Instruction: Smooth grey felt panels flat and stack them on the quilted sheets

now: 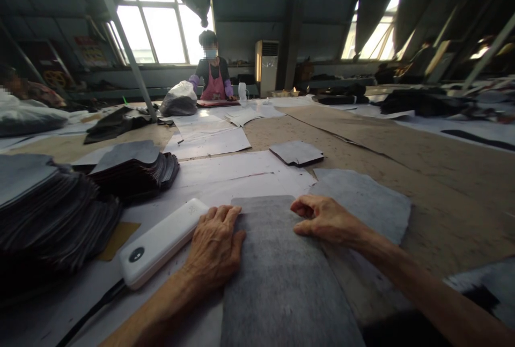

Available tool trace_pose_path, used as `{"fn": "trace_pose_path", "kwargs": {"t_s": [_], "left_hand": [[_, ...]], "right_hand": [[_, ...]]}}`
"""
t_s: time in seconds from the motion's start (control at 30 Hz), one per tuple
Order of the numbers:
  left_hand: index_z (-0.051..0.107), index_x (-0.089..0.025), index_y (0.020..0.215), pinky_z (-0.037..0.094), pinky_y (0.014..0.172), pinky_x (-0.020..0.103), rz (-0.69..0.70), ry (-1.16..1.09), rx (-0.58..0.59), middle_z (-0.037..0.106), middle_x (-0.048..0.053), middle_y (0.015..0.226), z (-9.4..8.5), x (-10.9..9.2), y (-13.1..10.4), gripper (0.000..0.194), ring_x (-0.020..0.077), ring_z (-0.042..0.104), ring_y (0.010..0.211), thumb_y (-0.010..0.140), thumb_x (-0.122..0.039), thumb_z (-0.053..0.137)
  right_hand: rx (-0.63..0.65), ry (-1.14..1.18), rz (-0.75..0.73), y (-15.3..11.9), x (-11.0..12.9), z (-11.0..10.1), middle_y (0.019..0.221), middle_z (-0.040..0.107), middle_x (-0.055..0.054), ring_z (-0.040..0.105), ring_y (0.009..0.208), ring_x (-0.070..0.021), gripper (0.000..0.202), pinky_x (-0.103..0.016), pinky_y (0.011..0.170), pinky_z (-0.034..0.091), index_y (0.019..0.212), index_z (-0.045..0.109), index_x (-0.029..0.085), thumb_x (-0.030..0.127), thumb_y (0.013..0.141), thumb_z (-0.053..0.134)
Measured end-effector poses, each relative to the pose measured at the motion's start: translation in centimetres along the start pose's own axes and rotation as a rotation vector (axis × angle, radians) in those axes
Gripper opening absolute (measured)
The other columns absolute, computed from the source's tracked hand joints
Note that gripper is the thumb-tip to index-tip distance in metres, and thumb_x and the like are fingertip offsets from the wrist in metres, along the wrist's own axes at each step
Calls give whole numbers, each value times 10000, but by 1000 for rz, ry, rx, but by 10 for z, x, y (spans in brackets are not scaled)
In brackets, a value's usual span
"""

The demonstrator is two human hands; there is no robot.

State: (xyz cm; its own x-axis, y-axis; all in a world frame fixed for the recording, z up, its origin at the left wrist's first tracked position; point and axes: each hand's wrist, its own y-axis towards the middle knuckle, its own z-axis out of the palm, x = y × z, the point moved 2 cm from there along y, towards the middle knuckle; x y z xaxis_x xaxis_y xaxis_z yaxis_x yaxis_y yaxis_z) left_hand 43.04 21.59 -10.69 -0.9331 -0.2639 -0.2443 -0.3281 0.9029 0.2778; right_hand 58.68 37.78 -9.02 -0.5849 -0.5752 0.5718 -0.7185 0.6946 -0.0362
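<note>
A long grey sheet of fabric-like material (277,282) lies flat in front of me, running toward the near edge of the view. My left hand (215,242) rests with fingers spread at its left edge, beside a white oblong device (161,245) with a dark round button and a black cable. At the sheet's upper right edge is my right hand (317,218), its fingers curled and the thumb apart from them, with nothing seen between them. Another grey piece (362,199) lies beyond my right wrist.
Tall stacks of grey pieces (52,213) (129,170) stand at the left. A small grey stack (296,152) lies ahead on the table (442,175). Across it, a person in a pink apron (214,87) stands near a plastic bag (179,99). Dark cloth lies far right.
</note>
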Motion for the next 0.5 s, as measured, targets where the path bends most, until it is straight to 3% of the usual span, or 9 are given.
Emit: {"fn": "trace_pose_path", "kwargs": {"t_s": [0.23, 0.4, 0.5], "left_hand": [[568, -158, 936, 389, 817, 347, -79, -42, -56, 533, 76, 917, -2, 1, 1, 197, 235, 476, 905, 755, -229, 532], [529, -185, 723, 383, 668, 309, -190, 13, -41, 535, 38, 781, -6, 1, -1, 144, 217, 516, 786, 762, -323, 541], [502, -191, 654, 354, 627, 304, -238, 42, -1, 531, 23, 715, -9, 0, -3, 211, 202, 526, 715, 786, -356, 509]], "right_hand": [[35, 58, 36, 3, 4, 1, 718, 576, 10, 517, 666, -128, 171, -200, 536, 359, 691, 593, 167, 164, 526, 639], [-49, 88, 165, -6, 1, 1, 692, 573, 8, 526, 618, -131, 353, -205, 502, 352, 873, 571, 157, 239, 542, 664], [-87, 106, 222, -18, -4, 3, 648, 577, 5, 521, 565, -128, 289, -211, 482, 344, 851, 569, 162, 325, 619, 624]]}}
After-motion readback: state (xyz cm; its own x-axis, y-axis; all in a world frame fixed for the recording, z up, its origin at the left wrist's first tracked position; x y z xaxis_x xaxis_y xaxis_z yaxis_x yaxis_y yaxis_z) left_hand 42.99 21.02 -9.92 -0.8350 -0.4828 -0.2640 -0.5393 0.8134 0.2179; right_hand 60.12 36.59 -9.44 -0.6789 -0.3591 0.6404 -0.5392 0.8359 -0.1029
